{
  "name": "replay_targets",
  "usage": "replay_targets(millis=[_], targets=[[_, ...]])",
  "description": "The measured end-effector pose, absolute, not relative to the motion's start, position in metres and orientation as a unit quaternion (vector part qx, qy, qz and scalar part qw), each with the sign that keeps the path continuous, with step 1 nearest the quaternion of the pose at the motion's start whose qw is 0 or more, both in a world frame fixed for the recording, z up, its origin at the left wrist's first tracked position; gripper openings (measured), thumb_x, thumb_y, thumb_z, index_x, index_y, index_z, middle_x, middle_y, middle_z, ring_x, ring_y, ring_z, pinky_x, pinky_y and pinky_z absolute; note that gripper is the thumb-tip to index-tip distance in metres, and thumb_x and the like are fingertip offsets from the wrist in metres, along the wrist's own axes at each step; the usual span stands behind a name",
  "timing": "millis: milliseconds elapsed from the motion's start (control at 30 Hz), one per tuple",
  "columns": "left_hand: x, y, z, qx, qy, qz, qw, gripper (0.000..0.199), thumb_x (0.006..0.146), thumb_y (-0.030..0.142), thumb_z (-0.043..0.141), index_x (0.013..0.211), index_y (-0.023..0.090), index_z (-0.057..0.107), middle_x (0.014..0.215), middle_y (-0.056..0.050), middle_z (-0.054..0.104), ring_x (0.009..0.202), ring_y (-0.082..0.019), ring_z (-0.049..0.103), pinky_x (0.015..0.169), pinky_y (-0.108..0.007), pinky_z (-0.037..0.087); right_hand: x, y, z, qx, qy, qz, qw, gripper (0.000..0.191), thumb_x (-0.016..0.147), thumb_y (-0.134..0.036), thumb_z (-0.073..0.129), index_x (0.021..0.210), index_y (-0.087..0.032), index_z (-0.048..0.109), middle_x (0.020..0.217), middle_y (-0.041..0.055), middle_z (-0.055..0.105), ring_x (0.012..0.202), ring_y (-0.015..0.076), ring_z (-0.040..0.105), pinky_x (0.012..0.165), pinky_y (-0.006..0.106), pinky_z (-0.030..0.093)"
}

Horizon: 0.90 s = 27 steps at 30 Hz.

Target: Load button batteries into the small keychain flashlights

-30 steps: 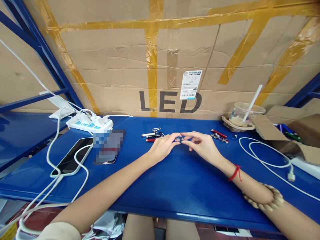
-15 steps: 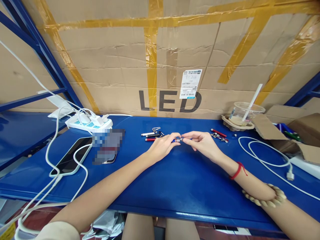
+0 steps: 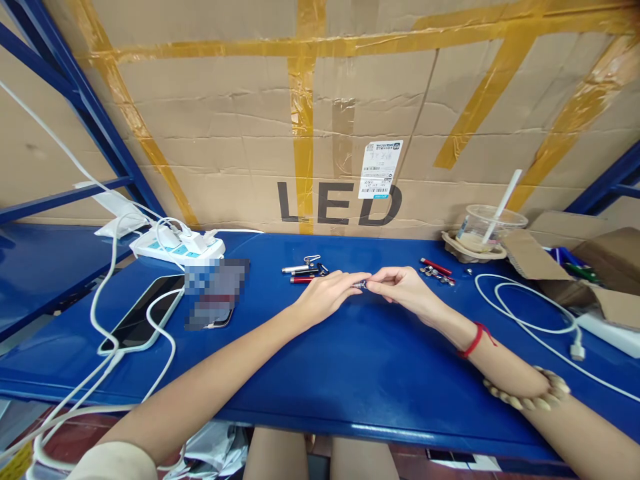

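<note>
Between my two hands, above the middle of the blue shelf, is a slim blue-and-silver tube (image 3: 359, 285), mostly covered by fingers. My left hand (image 3: 327, 295) is closed around its left part, with the fingers stretched over the top. From the right, my right hand (image 3: 403, 287) pinches the tube's other end between thumb and fingertips. The fingertips of both hands nearly meet. Just behind my left hand lie a silver tube (image 3: 294, 269), a black one and a red tube (image 3: 301, 280), with a small metal clip (image 3: 312, 258) beside them.
Small metal parts (image 3: 437, 273) and a red tube (image 3: 436, 266) lie right of my hands. Farther right are a plastic cup (image 3: 493, 227), an open cardboard box (image 3: 595, 267) and a white cable (image 3: 530, 333). Phones (image 3: 145, 317) and a power strip (image 3: 175, 248) occupy the left.
The fingers of my left hand have extended farther right over the tube, and the hands are closer together. Less of the tube shows now.
</note>
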<state>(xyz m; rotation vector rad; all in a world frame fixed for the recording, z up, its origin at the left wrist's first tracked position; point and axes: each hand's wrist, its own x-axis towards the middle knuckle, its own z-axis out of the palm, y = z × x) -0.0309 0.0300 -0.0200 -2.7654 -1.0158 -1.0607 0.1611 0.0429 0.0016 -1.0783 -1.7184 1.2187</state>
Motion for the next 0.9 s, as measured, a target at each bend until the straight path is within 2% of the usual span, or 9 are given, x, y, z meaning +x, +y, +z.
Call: replay_targets(millis=[100,233,400,467,600,733,900], targets=[[-0.031,0.030,-0.020,-0.883,-0.317,-0.347,0.021,0.028,0.095,0.029,0.036,0.111,0.018,0.055,0.091,-0.004,0.067,0.080,-0.015,0.059,0.075,-0.026,0.048,0.161,0.044,-0.002,-0.431,-0.684,0.441,0.390,0.035,0.060,-0.047,0.074,0.068,-0.013,0.066,0.052,-0.0009,0.057,0.040,0.0055,0.041,0.040,0.019,0.034],[-0.030,0.031,-0.021,-0.870,-0.326,-0.370,0.019,0.024,0.094,0.027,0.039,0.105,0.016,0.057,0.094,-0.004,0.067,0.080,-0.016,0.059,0.074,-0.026,0.048,0.161,0.044,-0.006,-0.438,-0.709,0.350,0.427,0.036,0.062,-0.048,0.073,0.071,-0.013,0.067,0.051,0.0001,0.058,0.037,0.0075,0.045,0.039,0.022,0.036],[-0.029,0.032,-0.023,-0.864,-0.333,-0.379,-0.010,0.022,0.094,0.025,0.039,0.102,0.017,0.057,0.098,-0.004,0.067,0.087,-0.016,0.062,0.078,-0.026,0.048,0.163,0.041,0.002,-0.361,-0.773,0.276,0.443,0.030,0.067,-0.046,0.070,0.073,-0.016,0.072,0.081,0.0075,0.067,0.046,0.0097,0.052,0.044,0.026,0.045],[-0.029,0.032,-0.023,-0.862,-0.337,-0.377,-0.012,0.022,0.094,0.025,0.038,0.101,0.017,0.057,0.099,-0.004,0.067,0.088,-0.016,0.062,0.078,-0.027,0.049,0.164,0.039,0.005,-0.347,-0.787,0.262,0.438,0.028,0.068,-0.044,0.071,0.078,-0.018,0.073,0.082,0.0072,0.067,0.048,0.0104,0.053,0.045,0.026,0.047],[-0.029,0.032,-0.022,-0.867,-0.345,-0.359,-0.027,0.021,0.094,0.024,0.037,0.103,0.018,0.055,0.103,-0.004,0.066,0.093,-0.017,0.061,0.080,-0.027,0.049,0.163,0.040,0.006,-0.330,-0.794,0.289,0.420,0.027,0.070,-0.045,0.068,0.075,-0.019,0.073,0.084,0.0067,0.065,0.052,0.0109,0.054,0.045,0.026,0.050],[-0.029,0.030,-0.021,-0.872,-0.348,-0.341,-0.042,0.018,0.094,0.023,0.038,0.103,0.018,0.053,0.102,-0.004,0.065,0.093,-0.017,0.061,0.080,-0.028,0.049,0.162,0.041,0.000,-0.322,-0.773,0.338,0.430,0.027,0.070,-0.045,0.069,0.072,-0.018,0.072,0.084,0.0054,0.061,0.047,0.0076,0.052,0.044,0.026,0.049],[-0.030,0.027,-0.020,-0.870,-0.365,-0.323,-0.074,0.010,0.092,0.023,0.042,0.094,0.016,0.049,0.096,-0.007,0.065,0.089,-0.018,0.063,0.074,-0.027,0.050,0.162,0.044,-0.009,-0.327,-0.747,0.392,0.425,0.025,0.067,-0.041,0.072,0.070,-0.016,0.071,0.076,0.0020,0.056,0.038,0.0030,0.045,0.033,0.021,0.040]])
